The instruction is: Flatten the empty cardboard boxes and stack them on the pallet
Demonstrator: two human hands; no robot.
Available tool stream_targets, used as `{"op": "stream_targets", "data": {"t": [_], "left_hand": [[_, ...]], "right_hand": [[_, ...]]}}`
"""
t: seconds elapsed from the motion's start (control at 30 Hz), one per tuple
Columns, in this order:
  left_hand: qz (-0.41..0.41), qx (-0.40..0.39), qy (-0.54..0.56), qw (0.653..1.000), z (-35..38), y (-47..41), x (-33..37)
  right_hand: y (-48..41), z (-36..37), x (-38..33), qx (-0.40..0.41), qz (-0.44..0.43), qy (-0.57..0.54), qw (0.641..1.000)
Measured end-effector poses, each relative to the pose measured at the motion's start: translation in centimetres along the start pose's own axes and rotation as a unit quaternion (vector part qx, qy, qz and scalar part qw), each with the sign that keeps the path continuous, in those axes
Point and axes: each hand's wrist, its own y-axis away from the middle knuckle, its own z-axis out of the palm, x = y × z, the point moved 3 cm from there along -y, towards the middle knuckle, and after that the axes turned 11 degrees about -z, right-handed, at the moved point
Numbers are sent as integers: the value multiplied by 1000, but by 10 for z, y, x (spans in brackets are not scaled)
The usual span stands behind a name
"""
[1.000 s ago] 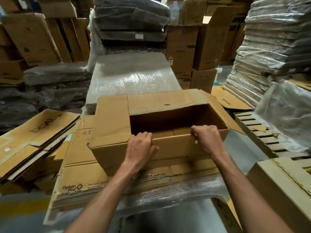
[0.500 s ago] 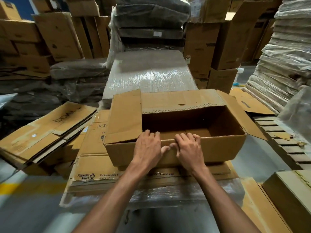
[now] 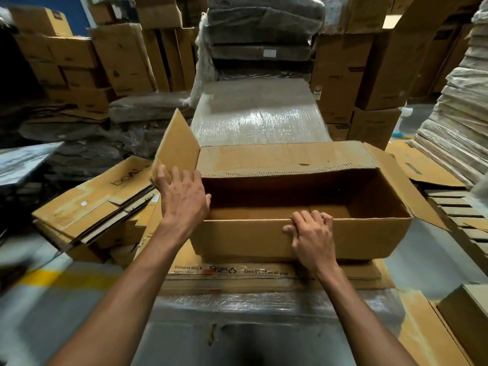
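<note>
Flap [image 3: 178,146] now lifted by left hand [image 3: 184,202], right hand [image 3: 313,235] gripping box [image 3: 369,239]

The open brown corrugated cardboard box [image 3: 343,239] stands upright, long and shallow, not yet flattened, with nothing inside. Its left end flap [image 3: 177,146] is raised and tilts outward. The far long flap [image 3: 287,158] lies folded back, and the right end flap [image 3: 404,186] splays out and down. The box rests on a stack of flattened printed cardboard boxes [image 3: 237,276]. A wooden slatted pallet [image 3: 459,212] lies just to the right.
</note>
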Motion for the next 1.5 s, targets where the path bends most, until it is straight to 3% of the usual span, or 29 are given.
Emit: {"op": "stream_targets", "data": {"t": [0.2, 0.43, 0.67, 0.8, 0.97, 1.03, 1.1, 1.13, 1.23, 1.27, 1.3, 1.37, 1.43, 1.5], "left_hand": [[-6, -95, 37, 995, 45, -8, -2], [-78, -218, 250, 940, 72, -18, 11], [-147, -172, 342, 912, 88, -22, 12], [-180, -196, 351, 898, 96, -22, 5], [-171, -187, 358, 899, 98, -20, 4], [-175, -190, 361, 896, 101, -16, 2], [-179, -191, 365, 893, 103, -12, 0], [-182, -190, 367, 892, 102, -9, -1], [-185, -177, 374, 891, 101, -3, -2], [-187, -175, 376, 891, 101, -2, -2], [-188, -171, 378, 890, 101, 0, -3], [-195, -161, 384, 888, 103, 4, -5], [-199, -152, 388, 887, 102, 11, -6], [-199, -142, 389, 888, 103, 20, -9]], "right_hand": [[1, -1, -1, 16, 4, 2, 1000], [3, 3, 0, 26, -1, 4, 1000], [-1, 5, 1, 22, 12, -6, 1000], [-13, 1, -7, -7, 82, -14, 996], [-53, -11, -18, -155, 166, -93, 969], [-73, -9, -17, -206, 204, -171, 942], [-88, -3, -18, -197, 274, -324, 884], [-92, 2, -18, -168, 327, -422, 829], [-97, 16, -22, -71, 450, -661, 596], [-97, 18, -24, -49, 460, -695, 550], [-98, 19, -26, -33, 456, -717, 526], [-102, 16, -30, -1, 415, -748, 518], [-112, 12, -33, 36, 375, -760, 529], [-128, 9, -34, 59, 347, -748, 563]]}}
